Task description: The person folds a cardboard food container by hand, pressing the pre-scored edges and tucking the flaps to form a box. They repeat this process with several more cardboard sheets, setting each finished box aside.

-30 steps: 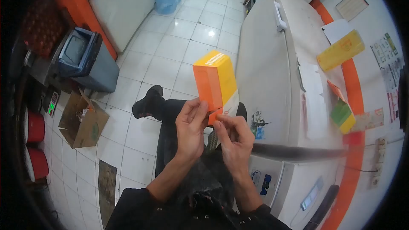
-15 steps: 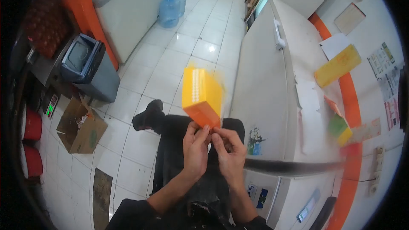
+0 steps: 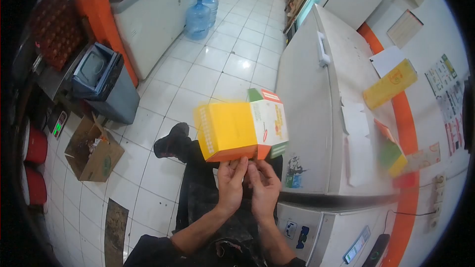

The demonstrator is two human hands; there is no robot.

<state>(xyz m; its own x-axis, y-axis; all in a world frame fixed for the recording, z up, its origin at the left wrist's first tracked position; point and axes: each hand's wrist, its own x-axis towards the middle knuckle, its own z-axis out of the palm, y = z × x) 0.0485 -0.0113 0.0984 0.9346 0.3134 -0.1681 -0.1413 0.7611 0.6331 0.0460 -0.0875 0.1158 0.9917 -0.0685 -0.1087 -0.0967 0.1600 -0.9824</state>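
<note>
A yellow cardboard box (image 3: 231,126) with an orange lower side is held up over my lap. At its right end a white printed panel and green and orange flaps stick out. My left hand (image 3: 230,180) pinches the box's lower edge between thumb and fingers. Close beside it, my right hand (image 3: 263,183) has its fingers curled at the same edge, near the orange flap. The fingertips partly hide the spot they grip.
A white chest freezer (image 3: 309,104) stands at right, with a yellow carton (image 3: 390,84) and a phone (image 3: 356,244) to its right and below. At left are a grey bin (image 3: 111,91), a brown cardboard box (image 3: 101,160) and a red container (image 3: 34,183). Blue water bottles (image 3: 198,20) stand farther off.
The box has turned and come lower, so its broad yellow face, white printed panel and flaps now show. Both hands stay at its lower edge and have shifted slightly down.
</note>
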